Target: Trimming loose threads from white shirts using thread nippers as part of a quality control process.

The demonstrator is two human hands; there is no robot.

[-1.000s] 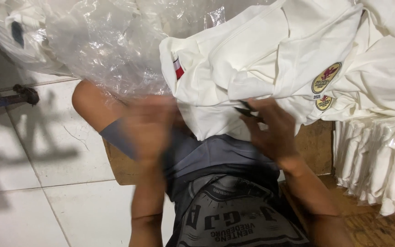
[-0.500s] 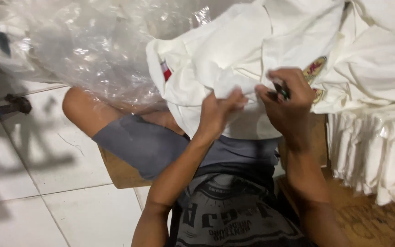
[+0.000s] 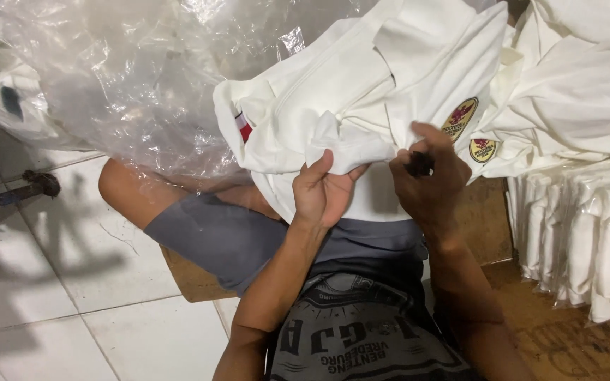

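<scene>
White cloth garment with round embroidered badges (image 3: 361, 134) draped over the lap, left hand (image 3: 323, 194) pinching a fold, right hand (image 3: 428, 180) beside it closed on a small dark tool (image 3: 420, 164), crumpled clear plastic sheet (image 3: 121, 77) beyond the left hand.

The floor (image 3: 72, 310) is of large white tiles with thin grey joints, and soft shadows lie on it at the left. A dark metal bar (image 3: 15, 192) rests on the tiles near the left edge. At the lower right the surface is brown board (image 3: 566, 346). The light is bright and even.
</scene>
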